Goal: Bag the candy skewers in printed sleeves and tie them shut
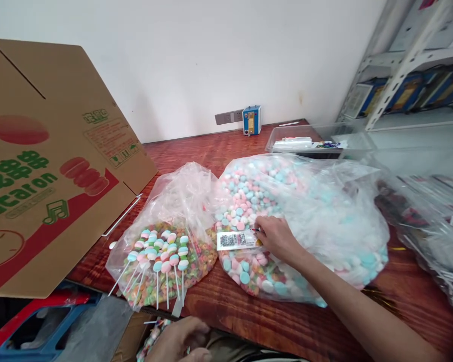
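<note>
My right hand (275, 235) reaches over a clear bag of pink, blue and white marshmallows (241, 201). Its fingers are closed on one end of a flat white printed packet (232, 240). A small dark tip shows by the fingertips, too small to name. My left hand (181, 339) is low at the table's front edge, its fingers loosely bent and apart, with nothing visible in them. Several marshmallow skewers (162, 251) on white sticks lie on a second clear bag, which holds small coloured ring-shaped pieces (202, 256).
A large printed cardboard box (60, 151) stands at the left. Behind the bags are a clear plastic tray (275, 138) and a small blue box (252, 120). More clear packaging (434, 216) lies at right. Below the table edge are colourful pieces (151, 342) in a carton.
</note>
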Action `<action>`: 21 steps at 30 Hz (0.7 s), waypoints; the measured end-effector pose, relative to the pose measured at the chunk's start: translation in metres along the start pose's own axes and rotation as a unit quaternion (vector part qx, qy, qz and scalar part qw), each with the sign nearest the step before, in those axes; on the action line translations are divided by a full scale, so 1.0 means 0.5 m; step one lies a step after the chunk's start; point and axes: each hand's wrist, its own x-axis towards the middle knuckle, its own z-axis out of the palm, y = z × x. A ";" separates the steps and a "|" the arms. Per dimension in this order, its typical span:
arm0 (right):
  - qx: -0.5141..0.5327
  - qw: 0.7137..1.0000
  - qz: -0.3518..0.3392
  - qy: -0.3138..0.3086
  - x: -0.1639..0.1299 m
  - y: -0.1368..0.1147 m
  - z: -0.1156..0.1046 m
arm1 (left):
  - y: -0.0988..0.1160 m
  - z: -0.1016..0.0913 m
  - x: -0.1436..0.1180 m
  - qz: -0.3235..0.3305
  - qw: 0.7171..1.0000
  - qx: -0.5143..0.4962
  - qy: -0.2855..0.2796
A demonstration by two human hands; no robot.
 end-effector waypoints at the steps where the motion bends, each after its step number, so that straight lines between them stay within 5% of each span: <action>1: -0.003 1.000 -0.004 0.000 -0.003 0.000 0.000 | 0.048 0.005 0.023 0.034 0.999 -0.026 -0.023; 5: -0.015 1.000 -0.018 0.013 -0.015 0.000 -0.009 | 0.182 0.042 0.104 0.125 0.978 -0.147 -0.073; 8: -0.017 0.998 -0.032 0.041 -0.024 0.001 -0.024 | 0.229 0.097 0.162 0.104 0.933 -0.314 -0.143; 11: 0.063 0.992 -0.063 0.090 -0.042 0.001 -0.052 | 0.263 0.152 0.222 0.090 0.839 -0.499 -0.199; 14: 0.212 0.970 -0.042 0.113 -0.075 0.003 -0.095 | 0.298 0.181 0.274 0.126 0.702 -0.677 -0.179; 16: 0.290 0.952 -0.007 0.097 -0.101 0.009 -0.124 | 0.319 0.186 0.297 0.136 0.641 -0.739 -0.155; 18: 0.341 0.935 0.028 0.089 -0.124 0.019 -0.144 | 0.336 0.187 0.307 0.125 0.627 -0.758 -0.129; 21: 0.408 0.902 0.091 0.107 -0.155 0.035 -0.146 | 0.357 0.194 0.306 0.083 0.663 -0.743 -0.048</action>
